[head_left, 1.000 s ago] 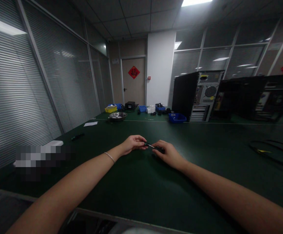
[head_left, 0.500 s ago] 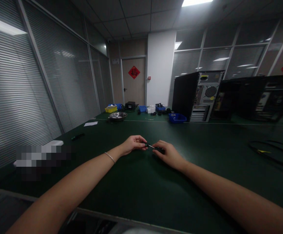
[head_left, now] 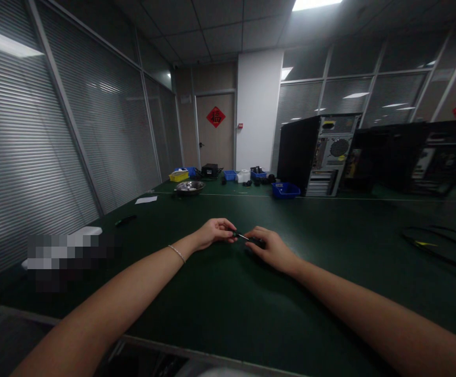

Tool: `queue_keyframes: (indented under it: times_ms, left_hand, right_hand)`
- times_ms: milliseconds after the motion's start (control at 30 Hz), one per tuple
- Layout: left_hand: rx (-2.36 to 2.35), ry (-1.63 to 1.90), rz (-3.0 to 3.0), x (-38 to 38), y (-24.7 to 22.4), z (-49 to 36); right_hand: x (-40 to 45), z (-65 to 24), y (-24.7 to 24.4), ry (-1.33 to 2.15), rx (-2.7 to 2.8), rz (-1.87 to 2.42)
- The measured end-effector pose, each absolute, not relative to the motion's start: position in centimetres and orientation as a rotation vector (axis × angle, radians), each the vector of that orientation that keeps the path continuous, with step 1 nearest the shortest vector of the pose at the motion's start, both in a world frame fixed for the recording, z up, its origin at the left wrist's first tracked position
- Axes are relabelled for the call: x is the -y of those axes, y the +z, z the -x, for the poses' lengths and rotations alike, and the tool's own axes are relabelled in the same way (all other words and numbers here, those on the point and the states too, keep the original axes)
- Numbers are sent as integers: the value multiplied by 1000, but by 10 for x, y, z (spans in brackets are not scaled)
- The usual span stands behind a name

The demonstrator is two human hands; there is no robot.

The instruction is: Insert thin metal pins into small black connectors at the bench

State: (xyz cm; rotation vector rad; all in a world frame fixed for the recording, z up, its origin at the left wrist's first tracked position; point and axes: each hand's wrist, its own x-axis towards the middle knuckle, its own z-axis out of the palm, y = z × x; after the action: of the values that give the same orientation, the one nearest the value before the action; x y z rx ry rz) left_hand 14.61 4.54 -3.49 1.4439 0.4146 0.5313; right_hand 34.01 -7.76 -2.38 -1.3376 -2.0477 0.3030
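Centre frame, the left hand [head_left: 214, 232] pinches a dark-handled screwdriver with slim metal shaft [head_left: 242, 236] — slanting down rightward, tip beside the right hand's [head_left: 270, 247] curled fingers; their contents unclear.

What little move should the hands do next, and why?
Maybe the right hand should gently pinch the thin metal rod. The left hand holds the dark handle, and the rod points toward the right thumb and finger, its tip close to them. It's too dark to tell whether the right hand holds something.
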Motion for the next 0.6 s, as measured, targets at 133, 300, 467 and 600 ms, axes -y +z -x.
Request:
queue_keyframes:
  times_ms: [133,300,467,600]
  left_hand:
    - [-402,516,-1444,-45,-34,-145]
    - [-397,530,-1439,-45,-34,-145]
    - [-395,587,-1436,-43,-33,-147]
    - [-416,586,-1464,-42,-33,-148]
  right_hand:
    - [78,-340,-23,305,2052,1337]
    - [77,-340,-24,287,2045,1348]
    - [75,-340,-26,250,2018,1403]
    - [74,-340,-26,251,2003,1430]
